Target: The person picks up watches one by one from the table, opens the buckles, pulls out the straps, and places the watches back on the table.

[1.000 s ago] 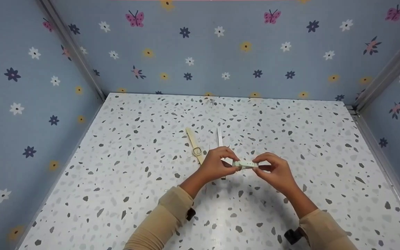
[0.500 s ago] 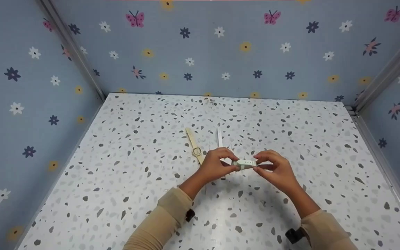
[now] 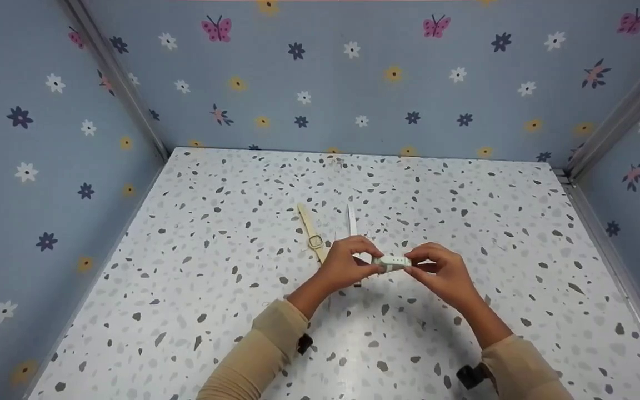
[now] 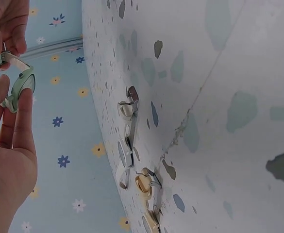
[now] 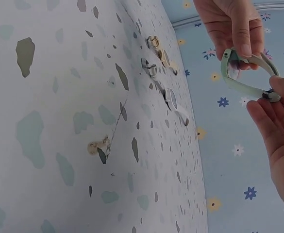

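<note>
Both hands hold a mint-green wristwatch above the table, its strap bent round into a loop. My left hand pinches the end with the watch case between thumb and fingers. At the other end, my right hand pinches the strap by its buckle. A row of small holes shows along the strap in the head view. On the table lie a cream-yellow watch and a white watch; the left hand partly covers both in the head view.
The speckled white table has blue, flower-patterned panels at its back and sides. Metal rails join the panels at the corners. A dark wrist mount sits at the right sleeve.
Between the fingers the mint-green watch has tilted slightly, showing more of the strap below its holed band. The right hand has shifted a little; the left hand and the watches on the table stay put.
</note>
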Demonstrator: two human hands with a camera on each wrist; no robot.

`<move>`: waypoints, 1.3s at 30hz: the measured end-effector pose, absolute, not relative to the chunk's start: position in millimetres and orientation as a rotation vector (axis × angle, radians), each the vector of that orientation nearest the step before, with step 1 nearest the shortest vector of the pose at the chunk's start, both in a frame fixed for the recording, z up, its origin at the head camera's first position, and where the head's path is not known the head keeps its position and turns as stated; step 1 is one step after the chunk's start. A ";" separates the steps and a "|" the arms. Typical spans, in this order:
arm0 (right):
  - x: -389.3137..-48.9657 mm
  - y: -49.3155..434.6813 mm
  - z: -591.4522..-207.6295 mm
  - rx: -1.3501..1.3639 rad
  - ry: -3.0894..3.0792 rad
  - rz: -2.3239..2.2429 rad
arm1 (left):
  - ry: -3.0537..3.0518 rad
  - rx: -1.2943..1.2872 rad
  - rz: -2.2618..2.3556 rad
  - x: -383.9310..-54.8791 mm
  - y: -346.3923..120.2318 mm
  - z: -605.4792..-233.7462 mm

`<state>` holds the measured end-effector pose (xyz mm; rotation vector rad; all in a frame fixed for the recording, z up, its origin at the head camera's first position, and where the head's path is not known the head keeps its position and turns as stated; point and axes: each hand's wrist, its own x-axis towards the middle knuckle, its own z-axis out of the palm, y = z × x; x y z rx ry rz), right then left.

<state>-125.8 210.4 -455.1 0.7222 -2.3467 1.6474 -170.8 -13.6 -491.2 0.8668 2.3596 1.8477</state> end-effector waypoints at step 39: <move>-137.5 222.1 -484.8 0.518 -2.241 2.024 | 2.252 0.662 1.932 -161.7 -16.4 -484.7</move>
